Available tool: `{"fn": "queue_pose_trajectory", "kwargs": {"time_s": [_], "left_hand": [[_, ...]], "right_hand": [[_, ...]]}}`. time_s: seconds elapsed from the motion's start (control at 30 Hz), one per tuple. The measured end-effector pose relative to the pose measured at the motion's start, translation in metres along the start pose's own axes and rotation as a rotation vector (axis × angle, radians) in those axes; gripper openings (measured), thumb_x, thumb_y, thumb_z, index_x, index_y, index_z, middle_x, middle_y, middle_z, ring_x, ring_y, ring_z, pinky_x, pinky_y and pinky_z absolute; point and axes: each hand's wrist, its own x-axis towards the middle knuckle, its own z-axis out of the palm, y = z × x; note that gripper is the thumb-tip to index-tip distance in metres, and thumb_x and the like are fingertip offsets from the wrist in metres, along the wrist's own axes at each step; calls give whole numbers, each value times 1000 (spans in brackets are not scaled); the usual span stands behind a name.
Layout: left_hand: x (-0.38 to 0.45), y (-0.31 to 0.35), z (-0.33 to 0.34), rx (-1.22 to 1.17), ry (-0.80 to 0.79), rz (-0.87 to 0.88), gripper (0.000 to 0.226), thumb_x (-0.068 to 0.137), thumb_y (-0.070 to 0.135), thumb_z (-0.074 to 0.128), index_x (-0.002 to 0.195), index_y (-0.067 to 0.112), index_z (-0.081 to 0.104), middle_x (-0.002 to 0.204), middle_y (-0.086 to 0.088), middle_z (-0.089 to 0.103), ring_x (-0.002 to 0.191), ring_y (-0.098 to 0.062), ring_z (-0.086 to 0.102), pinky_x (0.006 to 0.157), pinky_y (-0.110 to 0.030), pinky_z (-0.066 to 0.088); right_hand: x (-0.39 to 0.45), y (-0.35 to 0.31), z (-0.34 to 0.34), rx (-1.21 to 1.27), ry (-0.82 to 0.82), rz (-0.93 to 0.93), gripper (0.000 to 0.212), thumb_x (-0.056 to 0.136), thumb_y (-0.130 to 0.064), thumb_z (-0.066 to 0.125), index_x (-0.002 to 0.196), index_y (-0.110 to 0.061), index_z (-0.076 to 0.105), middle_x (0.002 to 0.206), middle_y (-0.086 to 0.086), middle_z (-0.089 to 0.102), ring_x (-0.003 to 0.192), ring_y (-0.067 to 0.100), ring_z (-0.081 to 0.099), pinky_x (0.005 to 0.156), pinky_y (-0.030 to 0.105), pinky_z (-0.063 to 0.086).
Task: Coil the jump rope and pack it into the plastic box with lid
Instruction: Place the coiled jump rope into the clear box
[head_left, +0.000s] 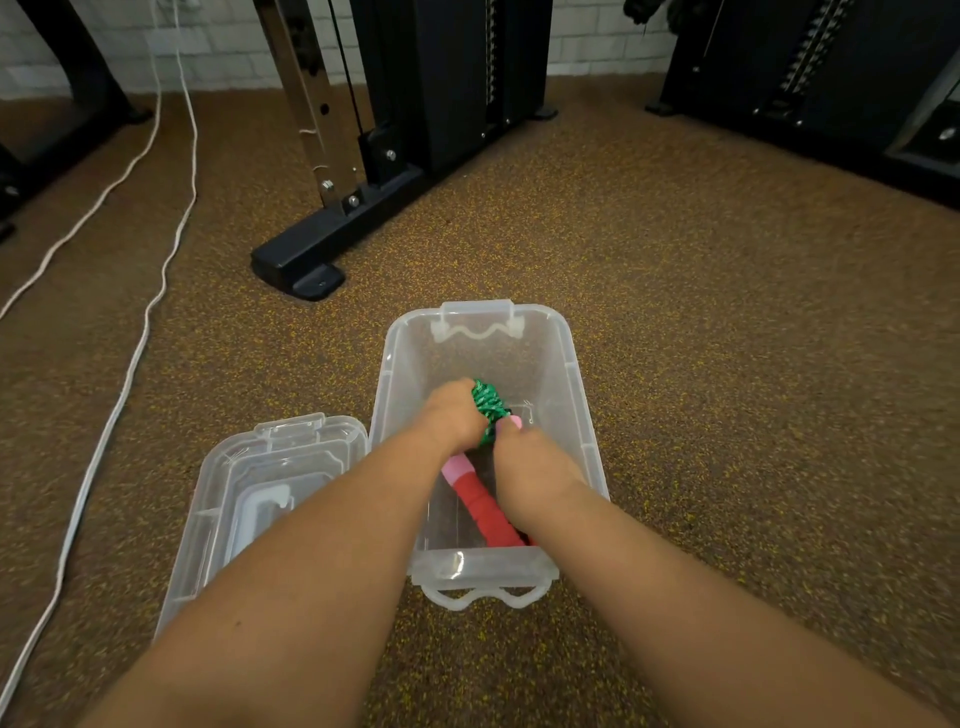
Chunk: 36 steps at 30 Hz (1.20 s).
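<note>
While our left hand (451, 415) and right hand (530, 457) press down inside the plastic box (584, 415), fingers clenched around the green coiled rope (488, 402), the jump rope sits mostly packed — its red handle (483, 506) lies along the box floor. We judge coiling done; the lid (249, 483) — lying beside the box — is not yet on.

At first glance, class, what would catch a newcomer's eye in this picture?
Both hands, left hand and right hand, press a green coiled rope with a red handle into the clear plastic box at centre. Its lid lies on the speckled floor, touching the box's left side.
</note>
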Motion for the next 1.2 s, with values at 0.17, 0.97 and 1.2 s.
{"fn": "queue_pose_trajectory", "kwargs": {"time_s": [0.17, 0.97, 1.2], "left_hand": [[-8, 13, -20, 141, -16, 13, 31, 86, 4, 54, 117, 0, 58, 121, -19, 60, 111, -33, 57, 87, -34, 45], [-145, -36, -54, -469, 88, -201, 41, 88, 0, 46, 128, 9, 43, 100, -16, 60, 94, -37, 63, 75, -38, 53], [-175, -49, -42, -351, 13, -229, 42, 84, -1, 46, 124, 9, 37, 99, -23, 64, 85, -37, 67, 69, -49, 58]], "right_hand": [[-22, -1, -17, 25, 156, -151, 34, 92, -14, 43, 124, -6, 50, 125, 15, 53, 114, 33, 53, 78, 37, 42], [-76, 52, -10, 339, 354, 4, 65, 90, -3, 38, 151, -15, 18, 134, 19, 54, 116, 36, 55, 86, 36, 44], [-112, 53, 8, 324, 353, -25, 62, 93, -7, 37, 151, -15, 16, 140, 16, 48, 118, 33, 53, 90, 37, 44]]}}
